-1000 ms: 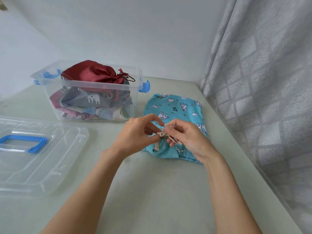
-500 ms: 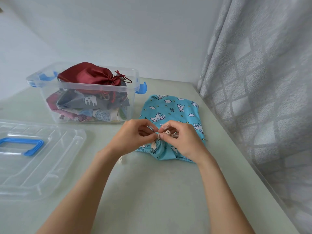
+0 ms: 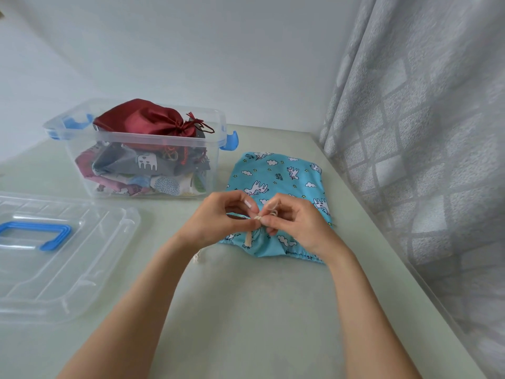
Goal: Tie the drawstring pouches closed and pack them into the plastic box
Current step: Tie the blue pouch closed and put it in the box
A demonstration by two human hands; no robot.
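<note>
Pale green desk (image 3: 246, 310): left hand (image 3: 218, 217) and right hand (image 3: 297, 222) pinch the cream drawstring cord (image 3: 258, 218) of the blue unicorn-print fabric pouch (image 3: 281, 176); uneven tension risks a slipped knot, leaving it unfit for the clear plastic box (image 3: 142, 170) at 10 o'clock.

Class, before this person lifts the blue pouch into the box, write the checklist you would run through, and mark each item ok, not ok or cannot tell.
1. Cord held by both the left hand and right hand: ok.
2. Knot finished: cannot tell, fingers hide it.
3. Blue pouch mouth gathered: ok.
4. Plastic box open, lid off beside it: ok.
5. Space in box: not ok, red pouch already bulges above the rim.
</note>
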